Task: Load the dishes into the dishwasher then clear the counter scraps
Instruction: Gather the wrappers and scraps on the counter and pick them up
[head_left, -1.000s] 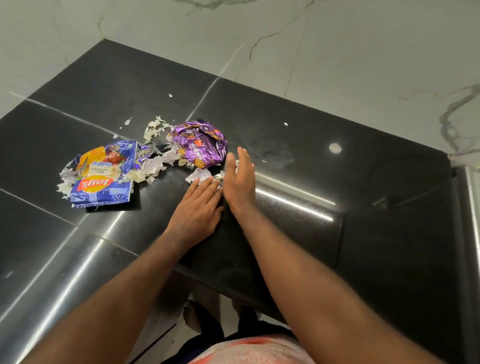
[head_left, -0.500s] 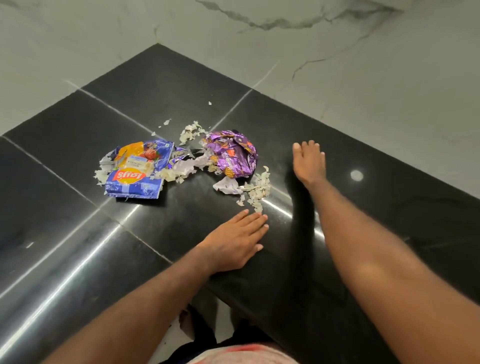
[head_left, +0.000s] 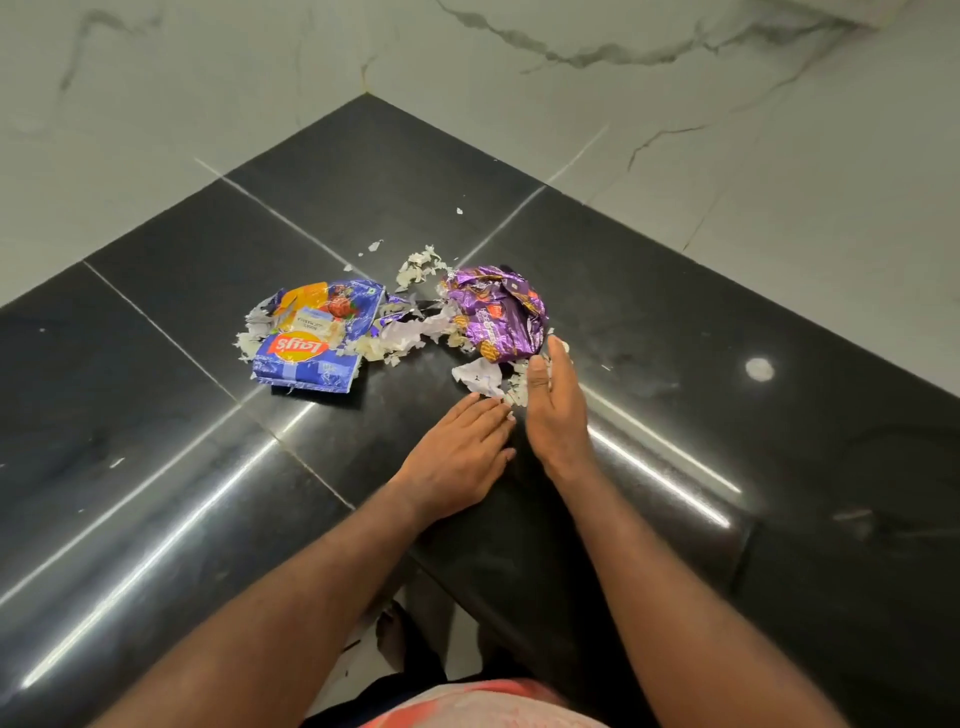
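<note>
Both hands lying open, holding nothing: left hand (head_left: 457, 457) pressing flat on counter (head_left: 727, 338), right hand (head_left: 553, 410) standing edge-on just beside it. Scraps (head_left: 415, 267) lying around purple wrapper (head_left: 498, 312) and blue bag (head_left: 311, 343). Probably light and flaky, so sweeping them together is looking better than pinching.

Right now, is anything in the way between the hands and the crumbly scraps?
Nothing visible. The right hand stands on edge against the scraps beside the purple wrapper; the left hand lies flat on the counter, fingertips at them.
</note>
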